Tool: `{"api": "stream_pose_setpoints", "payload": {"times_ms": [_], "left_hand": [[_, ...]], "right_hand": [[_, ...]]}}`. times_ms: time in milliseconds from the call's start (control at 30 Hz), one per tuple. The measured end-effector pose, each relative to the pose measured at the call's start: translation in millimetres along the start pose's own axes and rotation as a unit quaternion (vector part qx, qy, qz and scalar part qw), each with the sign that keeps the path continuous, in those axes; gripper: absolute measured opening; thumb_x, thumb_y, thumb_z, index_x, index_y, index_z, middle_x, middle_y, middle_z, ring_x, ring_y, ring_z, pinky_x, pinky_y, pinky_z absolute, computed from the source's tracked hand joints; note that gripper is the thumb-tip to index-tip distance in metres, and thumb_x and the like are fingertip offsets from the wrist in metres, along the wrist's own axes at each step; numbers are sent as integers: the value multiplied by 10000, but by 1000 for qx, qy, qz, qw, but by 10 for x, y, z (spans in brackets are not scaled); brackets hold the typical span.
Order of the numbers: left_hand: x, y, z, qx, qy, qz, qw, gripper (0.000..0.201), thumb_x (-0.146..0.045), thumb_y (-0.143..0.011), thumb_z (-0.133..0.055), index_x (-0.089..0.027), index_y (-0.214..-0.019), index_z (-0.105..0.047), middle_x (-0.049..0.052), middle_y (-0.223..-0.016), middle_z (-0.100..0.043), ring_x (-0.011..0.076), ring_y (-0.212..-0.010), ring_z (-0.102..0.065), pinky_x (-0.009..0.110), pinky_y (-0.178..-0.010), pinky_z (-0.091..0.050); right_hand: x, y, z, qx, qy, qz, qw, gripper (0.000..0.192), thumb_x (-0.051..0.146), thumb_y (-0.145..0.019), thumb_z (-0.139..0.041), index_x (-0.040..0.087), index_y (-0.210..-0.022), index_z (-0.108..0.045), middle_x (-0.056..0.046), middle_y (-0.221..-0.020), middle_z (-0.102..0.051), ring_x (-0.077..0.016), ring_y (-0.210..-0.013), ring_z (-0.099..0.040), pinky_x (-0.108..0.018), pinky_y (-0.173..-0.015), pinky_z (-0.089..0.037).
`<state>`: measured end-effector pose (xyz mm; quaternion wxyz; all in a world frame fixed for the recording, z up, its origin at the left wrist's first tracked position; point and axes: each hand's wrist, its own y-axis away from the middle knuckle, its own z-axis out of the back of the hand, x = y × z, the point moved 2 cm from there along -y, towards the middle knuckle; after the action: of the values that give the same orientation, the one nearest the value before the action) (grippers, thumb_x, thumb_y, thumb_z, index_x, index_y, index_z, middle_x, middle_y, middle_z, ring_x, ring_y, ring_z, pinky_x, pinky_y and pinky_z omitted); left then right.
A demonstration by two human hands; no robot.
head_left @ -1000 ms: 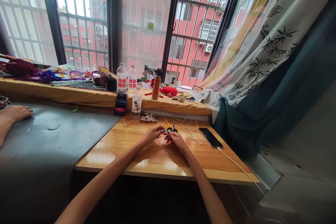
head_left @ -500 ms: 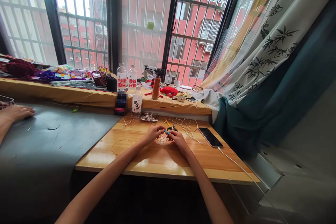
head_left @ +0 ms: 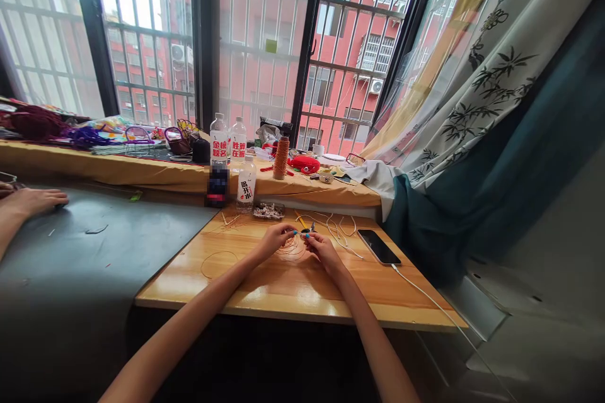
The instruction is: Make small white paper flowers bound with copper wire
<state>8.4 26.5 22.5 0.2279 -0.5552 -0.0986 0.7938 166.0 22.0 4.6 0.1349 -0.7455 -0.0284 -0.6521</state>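
Observation:
Over the wooden table my left hand point(head_left: 276, 240) is closed, thumb and fingertips pinching thin brown cord. Just to its right, my right hand point(head_left: 322, 245) pinches the same cord, its fingertips a small gap from the left ones. Loose loops of this thin brown cord point(head_left: 289, 254) lie on the wood below both hands. Scissors with dark handles point(head_left: 306, 231) lie right behind the fingertips, partly hidden, beside a yellow stick-like thing point(head_left: 301, 221). Whether anything small sits on the cord between my fingers is too fine to make out.
White cords point(head_left: 338, 236) and a phone point(head_left: 379, 247) on a charging cable lie at right. Behind stand a clear tray of small pieces point(head_left: 268, 211), a water bottle point(head_left: 246, 186) and a brown thread spool point(head_left: 280, 158). Another person's hand point(head_left: 40, 201) rests on the grey surface at left.
My fingertips have drawn slightly apart, the right hand shifting a little to the right, and more of the loops shows beneath. The other person's hand has slid slightly right.

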Motion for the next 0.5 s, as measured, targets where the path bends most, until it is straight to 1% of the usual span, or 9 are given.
{"api": "stream_pose_setpoints", "payload": {"times_ms": [100, 267, 500], "left_hand": [[7, 2, -5, 9, -2, 6, 1000, 287, -315, -681, -473, -105, -827, -603, -9, -577, -506, 59, -445, -395, 165, -407, -327], [17, 0, 7, -2, -10, -3, 1000, 282, -346, -701, -453, -117, -777, -599, -6, -595, -524, 55, -430, -401, 166, -402, -330], [-1, 9, -4, -2, -13, -1, 1000, 272, -342, -685, -483, -116, -787, -593, -21, -549, -500, 55, -429, -400, 166, -407, -337]], "right_hand": [[-20, -18, 16, -4, -3, 10, 1000, 193, 291, -561, -654, 162, -698, -610, 19, -622, -537, -68, -536, -445, -220, -549, -339], [-27, -16, 4, 8, 7, 17, 1000, 201, 281, -573, -649, 158, -728, -615, 21, -609, -531, -71, -537, -450, -220, -548, -344], [-2, 3, -21, 5, -22, -19, 1000, 207, 307, -564, -648, 157, -697, -595, 10, -611, -547, -77, -530, -464, -235, -561, -358]]}}
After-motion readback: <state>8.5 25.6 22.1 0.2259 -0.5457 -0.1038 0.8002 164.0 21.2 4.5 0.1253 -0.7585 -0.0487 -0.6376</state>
